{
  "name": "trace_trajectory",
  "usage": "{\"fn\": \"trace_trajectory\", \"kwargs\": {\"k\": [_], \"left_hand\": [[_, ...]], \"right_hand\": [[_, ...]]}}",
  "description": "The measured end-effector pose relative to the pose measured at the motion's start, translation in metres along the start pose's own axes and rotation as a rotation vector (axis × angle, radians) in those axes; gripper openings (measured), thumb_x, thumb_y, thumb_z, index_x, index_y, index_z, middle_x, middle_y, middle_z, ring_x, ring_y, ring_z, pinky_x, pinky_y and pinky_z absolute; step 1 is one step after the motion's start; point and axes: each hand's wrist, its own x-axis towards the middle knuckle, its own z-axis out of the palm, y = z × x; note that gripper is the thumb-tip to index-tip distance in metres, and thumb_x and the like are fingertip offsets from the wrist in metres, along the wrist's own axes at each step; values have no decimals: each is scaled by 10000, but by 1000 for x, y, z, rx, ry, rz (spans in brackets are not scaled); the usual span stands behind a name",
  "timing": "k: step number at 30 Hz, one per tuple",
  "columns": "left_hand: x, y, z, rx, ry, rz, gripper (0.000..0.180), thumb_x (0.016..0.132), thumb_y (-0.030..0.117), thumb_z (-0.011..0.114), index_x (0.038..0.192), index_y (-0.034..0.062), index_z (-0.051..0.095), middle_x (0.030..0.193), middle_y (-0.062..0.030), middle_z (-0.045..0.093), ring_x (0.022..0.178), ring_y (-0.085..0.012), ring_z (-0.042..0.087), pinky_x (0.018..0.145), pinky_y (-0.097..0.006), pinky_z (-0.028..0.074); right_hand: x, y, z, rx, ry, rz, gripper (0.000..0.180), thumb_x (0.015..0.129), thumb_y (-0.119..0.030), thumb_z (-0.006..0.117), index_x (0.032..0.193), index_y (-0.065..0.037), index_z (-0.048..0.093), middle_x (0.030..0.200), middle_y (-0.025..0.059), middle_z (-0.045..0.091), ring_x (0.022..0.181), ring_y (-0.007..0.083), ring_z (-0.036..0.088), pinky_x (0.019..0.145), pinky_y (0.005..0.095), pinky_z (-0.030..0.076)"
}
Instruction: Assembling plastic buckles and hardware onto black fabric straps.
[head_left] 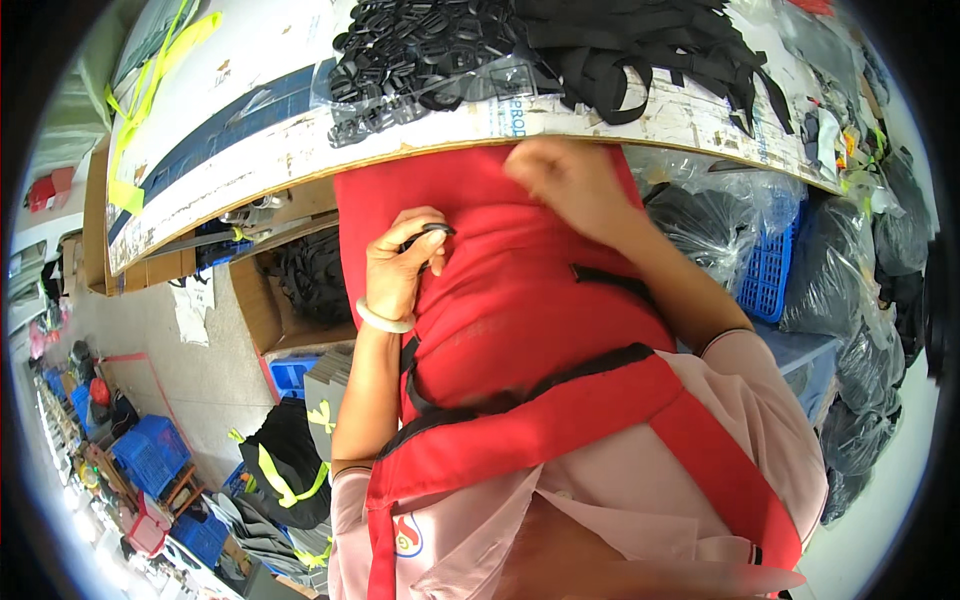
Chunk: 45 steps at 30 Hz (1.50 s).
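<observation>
Pink shirt (745, 430) nearest me, bottom. Left of centre, the left hand (398, 260) pinches a black plastic piece (440, 229); holding step, I judge, needing steadiness next. Right hand (570, 185), upper centre, blurs; grip, I can't tell.

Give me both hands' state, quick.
Left hand: closed, holding a small black piece.
Right hand: blurred; can't tell if it's open, closed or holding anything.

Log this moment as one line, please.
left hand: grip closed on small black piece | right hand: blurred, contents unclear, near table | on table: black fittings, black straps
</observation>
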Motion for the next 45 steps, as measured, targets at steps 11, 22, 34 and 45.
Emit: {"fn": "trace_trajectory", "kwargs": {"k": [11,22,34,45], "left_hand": [[2,-2,-4,-152,-65,-234,179,935,189,589,949,15,627,770,-77,611,637,-151,563,502,-252,441],[-8,14,28,-22,-5,-61,131,906,48,604,987,-35,665,720,-58,619,482,-65,477,420,-196,362],[-9,3,28,637,82,539,147,821,-11,664,968,-13,674,690,-64,586,591,-113,537,506,-248,411],[-11,12,9,-220,-59,-134,238,927,87,568,1133,-23,612,804,-77,632,639,-130,559,513,-253,451]], "right_hand": [[19,60,-75,-465,449,-110,227,812,-243,691,832,-20,654,862,83,644,822,272,582,726,359,459],[-26,-47,11,519,-371,230,156,934,-158,566,932,-8,610,695,-7,580,596,42,514,526,207,405],[-14,-39,34,891,-286,489,205,922,-236,598,930,-32,617,667,37,592,525,84,560,463,212,441],[0,-26,39,851,-329,454,196,918,-194,617,1022,-29,638,917,-5,643,833,54,573,769,189,450]]}}
